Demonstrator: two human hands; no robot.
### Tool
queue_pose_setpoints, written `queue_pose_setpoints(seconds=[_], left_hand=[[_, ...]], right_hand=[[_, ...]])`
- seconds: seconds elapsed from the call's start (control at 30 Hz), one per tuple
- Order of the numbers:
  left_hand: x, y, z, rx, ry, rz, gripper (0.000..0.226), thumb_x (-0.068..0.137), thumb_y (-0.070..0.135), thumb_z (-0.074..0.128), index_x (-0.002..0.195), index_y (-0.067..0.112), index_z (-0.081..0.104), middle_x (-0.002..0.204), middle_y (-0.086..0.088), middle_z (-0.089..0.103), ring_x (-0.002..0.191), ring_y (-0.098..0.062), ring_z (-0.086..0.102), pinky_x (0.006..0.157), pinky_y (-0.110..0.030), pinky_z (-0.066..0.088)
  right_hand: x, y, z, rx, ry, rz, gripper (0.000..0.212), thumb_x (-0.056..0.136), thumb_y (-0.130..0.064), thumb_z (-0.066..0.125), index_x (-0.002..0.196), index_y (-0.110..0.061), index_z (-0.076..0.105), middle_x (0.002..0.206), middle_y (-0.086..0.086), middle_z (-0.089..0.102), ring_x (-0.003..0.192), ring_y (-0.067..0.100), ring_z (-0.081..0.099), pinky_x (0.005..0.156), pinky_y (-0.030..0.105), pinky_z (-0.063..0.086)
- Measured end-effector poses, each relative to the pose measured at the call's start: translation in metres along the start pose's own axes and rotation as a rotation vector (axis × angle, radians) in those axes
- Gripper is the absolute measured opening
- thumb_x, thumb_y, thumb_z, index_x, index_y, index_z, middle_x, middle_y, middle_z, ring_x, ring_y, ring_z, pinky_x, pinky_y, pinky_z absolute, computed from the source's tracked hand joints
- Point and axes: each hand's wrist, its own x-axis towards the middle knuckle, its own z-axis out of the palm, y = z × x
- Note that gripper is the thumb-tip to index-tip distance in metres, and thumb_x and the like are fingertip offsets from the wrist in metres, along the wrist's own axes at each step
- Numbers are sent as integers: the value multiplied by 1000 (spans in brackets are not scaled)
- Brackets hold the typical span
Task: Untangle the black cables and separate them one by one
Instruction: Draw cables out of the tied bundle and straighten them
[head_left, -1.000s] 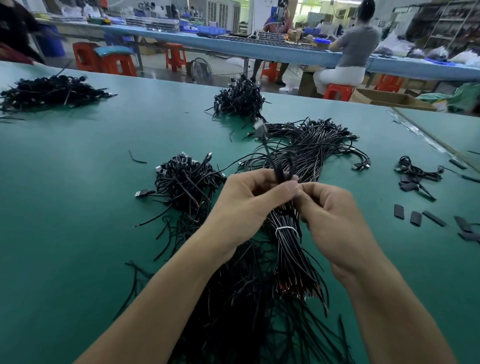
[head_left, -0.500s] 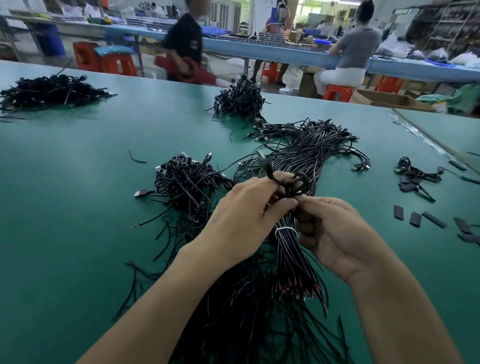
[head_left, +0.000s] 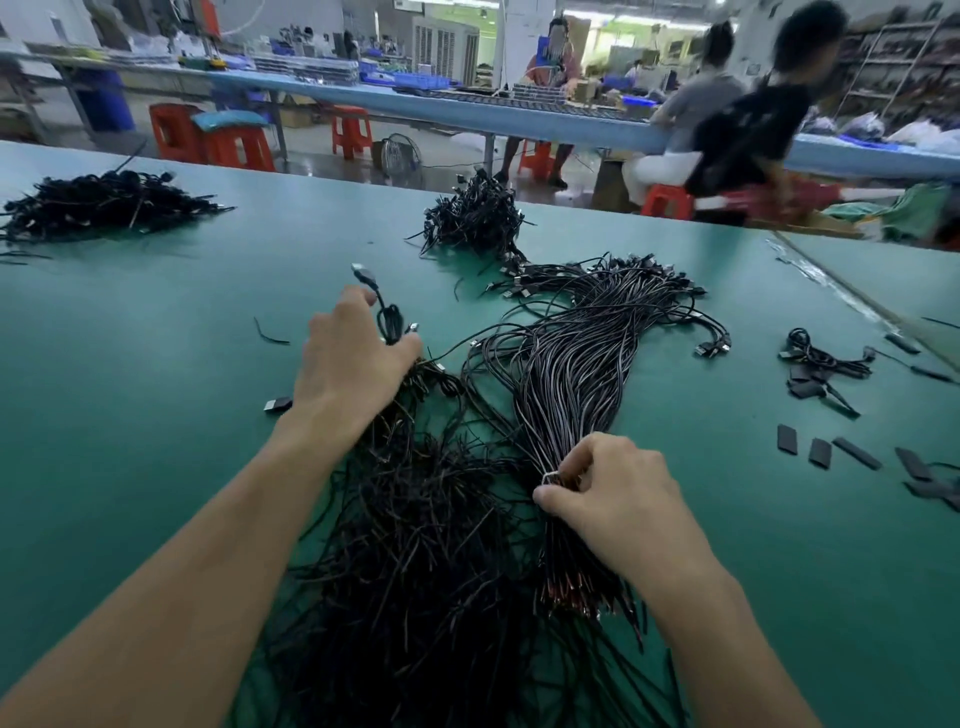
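A single black cable (head_left: 389, 325), folded into a short loop with its metal-tipped plug standing up, is pinched between the thumb and fingers of the left hand (head_left: 353, 364) just left of centre frame. It is held over the upper edge of a loose heap of thin black cables (head_left: 415, 545) that fills the lower centre. The thick bundle of black cables (head_left: 571, 374) is gripped by the right hand (head_left: 618, 499) in the lower right of centre, with thumb and curled fingers closed round it at a white tie (head_left: 550, 475). From there the bundle fans out toward the upper right, where its plugs lie spread on the green table mat (head_left: 156, 415).

The step in hand is judged to be the putting aside of one freed cable while the bundle is kept steady. Next, the looped cable would need to be let go onto the separated heap without snagging its strands. Another single strand would then have to be picked from the bundle near the tie.

Bare mat for laying cables apart is seen at the left of the frame, below a low black cable pile (head_left: 104, 202) in the upper left. A second bristling cable pile (head_left: 475, 218) sits at upper centre, close to the table's far edge. At the right, flat black sleeve pieces (head_left: 818, 452) are scattered, and a diagonal table seam (head_left: 831, 296) bounds the room there.
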Motion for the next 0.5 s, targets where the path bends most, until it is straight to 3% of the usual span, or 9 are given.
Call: queue_pose_setpoints(seconds=[0.03,0.13,0.23,0.3,0.33,0.4,0.5], left_hand=[[3,-3,2,30,-6,-13,64,85,44,76,136,15,50,110,-15,67,102,-33,62,86,-39,47],[3,-7,8,123,-31,-32,63,86,52,72,133,16,49,123,-14,61,109,-34,58,85,-43,44],[-11,1,10,175,64,72,44,93,48,63,127,23,53,123,-6,55,88,-22,52,76,-37,38],[-26,11,11,150,87,264,21,96,37,61,113,24,61,104,1,59,74,-12,49,66,-26,38],[-34,17,12,130,30,342,12,96,33,61,105,26,64,91,6,60,67,-8,51,59,-21,38],[-48,26,13,118,-246,405,6,94,30,65,97,35,65,75,16,59,65,-2,57,56,-23,47],[-66,33,24,193,-685,395,17,87,36,70,101,44,63,81,19,64,81,-4,61,80,-33,54]], right_hand=[[-2,-3,-1,-35,-6,-5,26,77,-46,75,87,-29,58,84,-9,59,79,12,59,70,34,53],[-8,-9,-3,-117,-13,-13,22,82,-43,71,90,-27,59,89,-7,56,82,16,59,70,31,51],[-8,-11,-4,-124,12,-4,14,93,-33,61,91,-19,62,90,0,56,82,21,59,73,37,54],[-7,-10,-2,-138,22,-1,14,96,-29,56,92,-16,60,87,1,50,81,23,57,69,36,51],[-7,-9,-1,-144,18,2,14,97,-28,55,93,-16,59,86,1,48,81,24,56,68,36,49],[-6,-7,0,-114,-14,30,15,98,-27,53,96,-14,58,87,1,47,83,25,54,71,36,47],[3,1,-1,-51,-90,76,21,99,-30,53,106,-13,62,103,10,57,92,30,54,75,35,44]])
